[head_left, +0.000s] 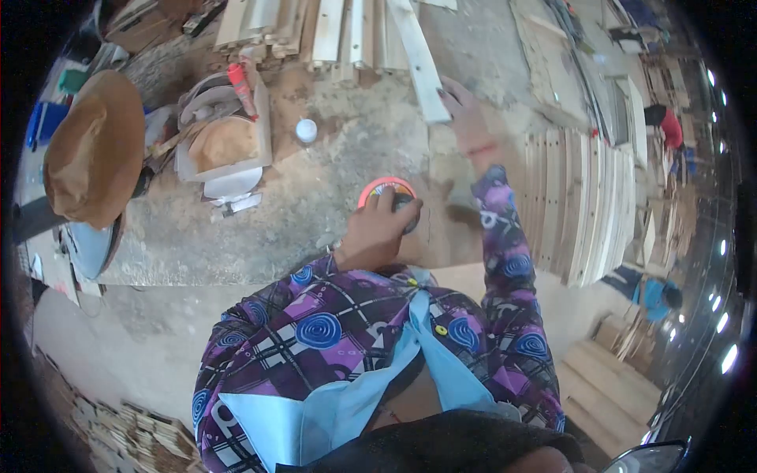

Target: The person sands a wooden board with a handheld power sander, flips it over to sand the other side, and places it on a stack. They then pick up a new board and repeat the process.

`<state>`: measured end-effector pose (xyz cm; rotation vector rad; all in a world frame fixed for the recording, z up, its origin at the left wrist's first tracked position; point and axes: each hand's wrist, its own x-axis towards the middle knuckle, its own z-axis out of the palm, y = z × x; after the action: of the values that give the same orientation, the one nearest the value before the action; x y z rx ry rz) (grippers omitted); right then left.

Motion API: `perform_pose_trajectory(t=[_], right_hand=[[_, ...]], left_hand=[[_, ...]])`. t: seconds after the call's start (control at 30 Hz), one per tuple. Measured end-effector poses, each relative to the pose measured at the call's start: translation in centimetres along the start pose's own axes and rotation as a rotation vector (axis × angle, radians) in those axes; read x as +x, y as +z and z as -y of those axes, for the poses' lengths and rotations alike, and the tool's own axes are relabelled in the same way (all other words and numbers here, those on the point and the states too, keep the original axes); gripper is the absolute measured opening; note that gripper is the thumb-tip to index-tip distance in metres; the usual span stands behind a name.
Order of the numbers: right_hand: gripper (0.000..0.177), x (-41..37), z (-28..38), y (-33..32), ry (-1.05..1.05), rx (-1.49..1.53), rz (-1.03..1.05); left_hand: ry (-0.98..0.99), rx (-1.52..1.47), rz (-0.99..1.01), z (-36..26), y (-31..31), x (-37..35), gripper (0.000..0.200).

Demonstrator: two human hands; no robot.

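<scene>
My left hand (374, 232) rests on a round tin with a pink-red rim (377, 186) at the middle of the worktable (315, 205), its fingers bent over the top and right side. Farther forward and to the right, my right hand (464, 114) is at the near end of a long pale wooden strip (422, 67), with fingertips on its right edge. That hand is slightly blurred, and its thumb is hard to make out. The strip points away from me, with a small dark hole showing in it.
More strips (331, 35) lie at the far edge. At left are a plastic box (263, 142) with a red marker (241, 87), a white round lid (306, 130) and a brown hat (95, 150). Stacked boards (576, 205) stand right; people (658, 296) are beyond.
</scene>
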<state>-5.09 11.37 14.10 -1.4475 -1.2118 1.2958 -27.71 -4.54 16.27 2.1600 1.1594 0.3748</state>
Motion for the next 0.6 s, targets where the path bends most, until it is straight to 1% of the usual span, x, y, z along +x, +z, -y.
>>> perform_pose_trajectory(t=[0.07, 0.13, 0.23, 0.3, 0.33, 0.37, 0.4, 0.43, 0.47, 0.5, 0.57, 0.6], right_hand=[[0.040, -6.1, -0.2, -2.9, -0.047, -0.231, -0.048], [0.039, -11.6, -2.1, -5.9, -0.019, -0.207, -0.010], [0.039, -21.1, -2.1, -7.4, 0.042, -0.249, -0.087], [0.039, -26.1, -4.1, -7.7, 0.271, -0.297, -0.111], [0.039, -28.6, -5.6, -8.6, 0.383, -0.331, -0.156], [0.039, -31.6, -11.0, -9.5, 0.284, -0.205, -0.228], [0.039, -33.3, -10.3, -8.5, 0.266, -0.231, -0.315], [0.039, -34.4, -11.6, -8.4, 0.329, -0.329, -0.373], [0.045, -34.7, -10.8, -8.0, 0.465, -0.360, -0.369], [0.037, -34.8, -9.0, -6.7, 0.588, -0.471, -0.374], [0.065, -34.9, -13.9, -5.9, 0.227, -0.569, -0.375], [0.067, -34.7, -13.0, -5.2, 0.283, -0.651, -0.404]], left_hand=[[-0.031, 0.013, 0.022, -0.6, -0.5, 0.1, 0.053], [-0.049, 0.016, 0.021, -0.8, -0.2, 0.2, 0.051], [-0.080, 0.071, 0.032, -2.1, -0.9, 0.3, 0.049], [-0.086, 0.127, 0.077, -1.8, -0.4, 0.6, 0.050], [-0.112, 0.125, 0.087, -1.8, -0.4, 0.7, 0.050], [-0.117, 0.108, 0.100, -2.2, -0.4, 0.8, 0.051], [-0.079, 0.103, 0.080, -2.2, -0.4, 1.2, 0.051], [-0.044, 0.094, 0.063, -2.4, -0.4, 1.4, 0.052], [-0.044, 0.115, 0.058, -3.4, -0.5, 1.5, 0.052], [-0.048, 0.144, 0.048, -4.5, -0.8, 2.1, 0.052], [0.001, 0.201, 0.087, -6.2, -0.6, 3.8, 0.054], [-0.004, 0.240, 0.096, -6.9, -0.3, 4.5, 0.055]])
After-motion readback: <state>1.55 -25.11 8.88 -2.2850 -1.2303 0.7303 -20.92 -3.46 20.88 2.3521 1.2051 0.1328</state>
